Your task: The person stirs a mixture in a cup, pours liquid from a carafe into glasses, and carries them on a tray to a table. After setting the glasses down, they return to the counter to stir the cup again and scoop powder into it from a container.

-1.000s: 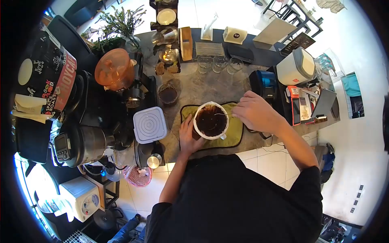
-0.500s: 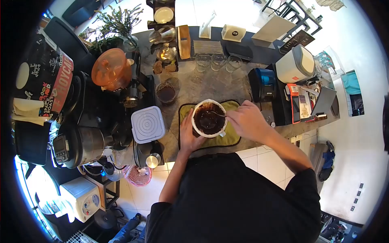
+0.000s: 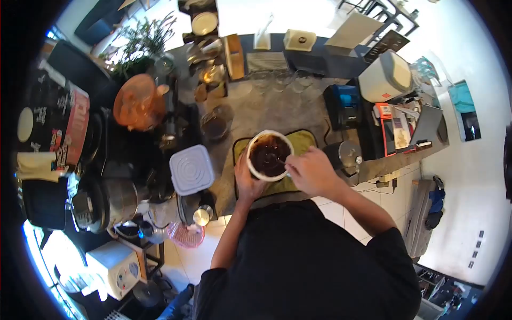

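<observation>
One broad grey tabletop first, curving across the view and carrying the lot. Next down, a green mat, dark-edged, laid close to the near side for easy reach, probably to catch drips. Reading the clock from there: out at nine, a pale lidded container, parked clear of the work, apparently to save room.

Now the hands! Right hand at three o'clock, fingers closed in a pinch, reaching in over the rim. Left hand at eight, curled round the side and gripping, likely to stop any turning or sliding.

And between them, over the mat, a white vessel, mouth up, dark contents inside. Can't tell resting from lifted at this overhead angle.

Off at ten, well apart, a glass jug, blurred, dark inside. Smallest of all, a thin spoon-like tool, held in that right-hand pinch, dipped in from three, tip lost in the dark.
</observation>
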Demonstrator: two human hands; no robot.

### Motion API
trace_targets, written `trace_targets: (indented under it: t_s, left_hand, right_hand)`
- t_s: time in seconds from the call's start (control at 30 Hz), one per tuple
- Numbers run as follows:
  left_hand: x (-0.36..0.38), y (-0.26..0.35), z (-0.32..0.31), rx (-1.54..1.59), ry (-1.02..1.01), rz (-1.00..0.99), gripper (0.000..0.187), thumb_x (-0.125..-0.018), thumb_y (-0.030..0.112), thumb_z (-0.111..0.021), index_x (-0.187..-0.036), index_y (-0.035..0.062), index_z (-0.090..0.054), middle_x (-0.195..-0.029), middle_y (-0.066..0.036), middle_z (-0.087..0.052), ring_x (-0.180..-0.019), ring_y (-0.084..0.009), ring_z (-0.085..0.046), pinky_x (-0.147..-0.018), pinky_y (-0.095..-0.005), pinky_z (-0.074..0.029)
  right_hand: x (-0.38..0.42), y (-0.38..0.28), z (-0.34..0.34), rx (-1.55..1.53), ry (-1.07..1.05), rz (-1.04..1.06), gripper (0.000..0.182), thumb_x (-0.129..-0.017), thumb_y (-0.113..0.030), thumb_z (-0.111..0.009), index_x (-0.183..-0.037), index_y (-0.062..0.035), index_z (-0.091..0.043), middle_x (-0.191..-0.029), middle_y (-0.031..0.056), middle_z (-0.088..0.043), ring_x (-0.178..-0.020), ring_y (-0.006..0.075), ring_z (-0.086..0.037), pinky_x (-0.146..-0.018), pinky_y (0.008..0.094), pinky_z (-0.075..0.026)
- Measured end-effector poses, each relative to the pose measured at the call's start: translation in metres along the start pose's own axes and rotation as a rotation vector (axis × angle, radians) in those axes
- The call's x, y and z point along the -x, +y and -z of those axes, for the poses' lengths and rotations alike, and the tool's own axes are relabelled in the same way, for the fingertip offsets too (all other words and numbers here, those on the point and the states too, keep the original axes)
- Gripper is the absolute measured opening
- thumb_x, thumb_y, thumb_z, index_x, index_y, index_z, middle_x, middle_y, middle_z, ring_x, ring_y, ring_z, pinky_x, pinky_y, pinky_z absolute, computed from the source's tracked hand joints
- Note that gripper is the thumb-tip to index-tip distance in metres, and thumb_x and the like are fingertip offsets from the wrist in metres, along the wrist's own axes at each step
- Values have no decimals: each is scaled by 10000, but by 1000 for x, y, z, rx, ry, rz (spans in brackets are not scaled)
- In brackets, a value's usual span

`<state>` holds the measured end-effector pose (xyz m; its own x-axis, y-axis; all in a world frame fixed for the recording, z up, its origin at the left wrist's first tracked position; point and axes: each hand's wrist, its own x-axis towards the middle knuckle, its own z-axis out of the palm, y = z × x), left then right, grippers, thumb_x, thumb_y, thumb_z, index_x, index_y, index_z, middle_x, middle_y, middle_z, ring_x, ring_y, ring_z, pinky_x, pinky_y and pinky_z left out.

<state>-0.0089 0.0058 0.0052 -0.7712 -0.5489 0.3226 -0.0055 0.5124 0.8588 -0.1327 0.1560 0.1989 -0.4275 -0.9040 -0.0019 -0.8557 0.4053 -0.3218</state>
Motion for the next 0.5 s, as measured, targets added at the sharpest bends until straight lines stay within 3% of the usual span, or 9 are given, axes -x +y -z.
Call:
trace_targets:
  t_s: [0.07,0.2,0.27,0.5]
  left_hand:
    - [-3,-3,-4,199,8,-14,822,-737,329,-866,-1400,-16,-523,-1355,-215,-589,-1280,-411,-536,-1085,-508,-394]
    - [-1,-1,-10,265,62,1,776,-760,362,-854,-1362,-21,-547,-1293,-213,-608,-1223,-411,-561,-1039,-500,-425]
    - [-3,-3,-7,179,13,-80,718,-812,239,-866,-1380,-26,-516,-1301,-154,-644,-1208,-251,-634,-1019,-396,-511]
    - [-3,-3,-9,239,22,-94,650,-820,275,-854,-1317,-36,-573,-1261,-153,-664,-1184,-253,-642,-1010,-394,-501]
  right_hand:
    - [4,-1,-1,-80,46,-10,96,-891,-175,-671,-832,-100,-666,-660,121,-655,-655,335,-638,-774,419,-468]
    - [10,-3,-6,-148,92,-8,72,-881,-168,-694,-849,-106,-674,-640,100,-644,-627,322,-622,-742,404,-458]
    - [11,-6,-4,-299,81,-52,73,-891,-178,-702,-867,-111,-682,-618,74,-628,-624,304,-620,-733,400,-451]
    - [17,-18,10,-429,127,-72,118,-909,-232,-726,-898,-114,-722,-634,49,-623,-601,261,-593,-698,372,-444]
